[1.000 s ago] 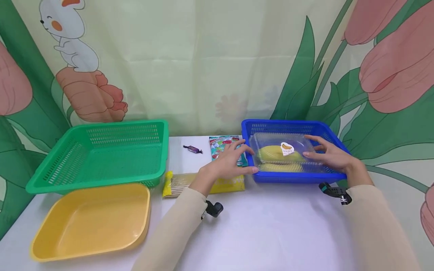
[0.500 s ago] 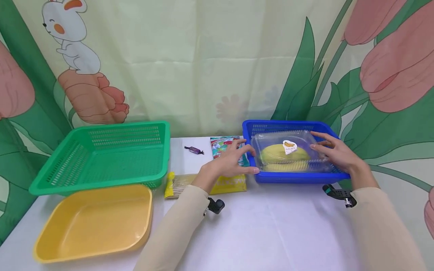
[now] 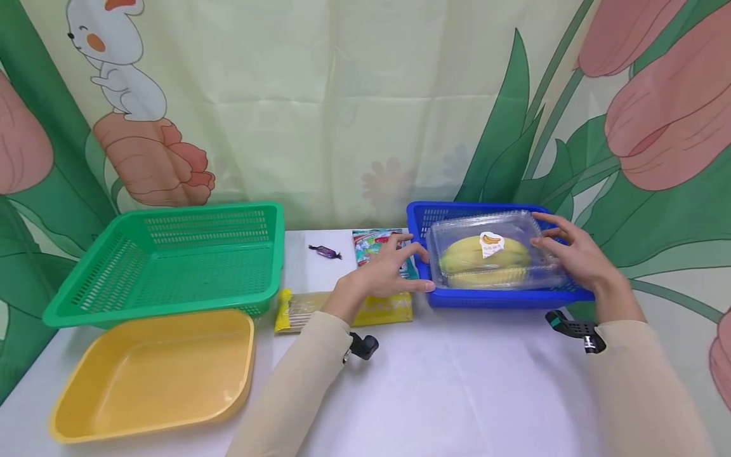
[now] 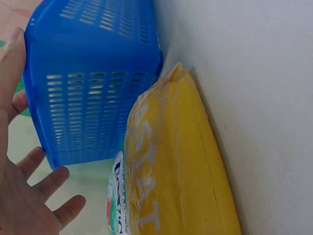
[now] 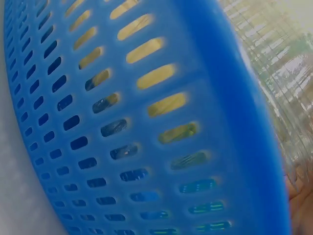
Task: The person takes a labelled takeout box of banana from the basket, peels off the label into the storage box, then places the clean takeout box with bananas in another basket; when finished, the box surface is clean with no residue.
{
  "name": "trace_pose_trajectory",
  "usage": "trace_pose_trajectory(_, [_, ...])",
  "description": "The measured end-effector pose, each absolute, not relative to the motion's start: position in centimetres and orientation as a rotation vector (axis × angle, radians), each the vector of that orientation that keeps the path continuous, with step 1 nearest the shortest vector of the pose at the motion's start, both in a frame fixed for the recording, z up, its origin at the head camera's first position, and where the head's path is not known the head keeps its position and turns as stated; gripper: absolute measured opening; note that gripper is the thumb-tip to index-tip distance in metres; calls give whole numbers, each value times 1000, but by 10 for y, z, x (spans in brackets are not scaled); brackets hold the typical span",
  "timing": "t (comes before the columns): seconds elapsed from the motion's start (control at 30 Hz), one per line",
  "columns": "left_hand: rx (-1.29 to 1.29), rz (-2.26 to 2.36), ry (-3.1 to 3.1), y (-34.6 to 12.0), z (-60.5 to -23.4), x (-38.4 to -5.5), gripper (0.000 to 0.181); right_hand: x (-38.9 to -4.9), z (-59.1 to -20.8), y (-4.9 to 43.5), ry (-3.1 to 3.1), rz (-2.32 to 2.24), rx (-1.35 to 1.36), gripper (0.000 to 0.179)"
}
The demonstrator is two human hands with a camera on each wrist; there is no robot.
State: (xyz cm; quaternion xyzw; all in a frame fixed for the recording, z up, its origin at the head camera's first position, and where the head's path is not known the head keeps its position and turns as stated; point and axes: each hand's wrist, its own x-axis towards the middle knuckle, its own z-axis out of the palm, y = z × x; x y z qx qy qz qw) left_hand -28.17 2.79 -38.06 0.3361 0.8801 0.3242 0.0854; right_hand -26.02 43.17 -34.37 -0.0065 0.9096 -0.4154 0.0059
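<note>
A clear plastic clamshell box [image 3: 451,231] holds yellow fruit that looks like bananas [image 3: 480,254], under a white banana sticker. The box sits tilted in the blue basket [image 3: 485,299], its right end lifted. My right hand [image 3: 579,254] pinches that right end between thumb and fingers. In the right wrist view the basket wall [image 5: 239,112] hides most of this hand [image 5: 301,203]. At the basket's left rim rests my left hand [image 3: 385,270], fingers spread; the left wrist view shows the hand [image 4: 29,196] with thumb and fingertips at the rim and nothing pinched.
Left of the blue basket lie a teal snack packet [image 3: 365,247], a yellow noodle-like packet [image 3: 302,311] and a purple wrapped candy [image 3: 325,252]. A green basket [image 3: 171,311] and a yellow tub [image 3: 245,374] stand at the left. A printed curtain [image 3: 342,127] hangs behind.
The box's right end has risen and shifted right with my right hand, tilting the box more. My left hand has stayed at the basket's left rim.
</note>
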Motion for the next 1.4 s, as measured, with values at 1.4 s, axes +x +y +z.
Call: trace_pose_trajectory(1.4, [1021, 905, 2661, -2, -381, -275, 77, -201, -264, 388, 2858, -1683, -272, 59])
